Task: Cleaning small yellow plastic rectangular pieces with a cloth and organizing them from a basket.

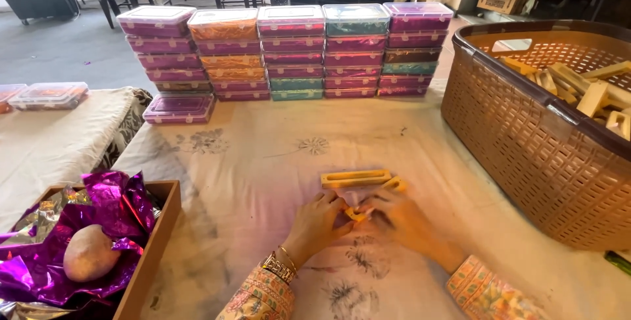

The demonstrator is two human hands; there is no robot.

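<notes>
While resting on the cloth-covered table (276, 162), pinching a small yellow wooden piece (357, 213) between left hand (320, 218) and right hand (401, 218), both grips clamping it; lying just beyond the fingers, a slotted yellow wooden bar (355, 178).

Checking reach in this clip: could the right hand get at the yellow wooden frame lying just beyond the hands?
Probably yes. The yellow wooden frame lies flat on the cloth just past the right hand, with nothing between them, though both hands are busy with a small yellow piece.

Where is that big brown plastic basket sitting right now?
The brown woven plastic basket sits on the cloth-covered table at the right of the head view, holding pale wooden pieces.
</notes>
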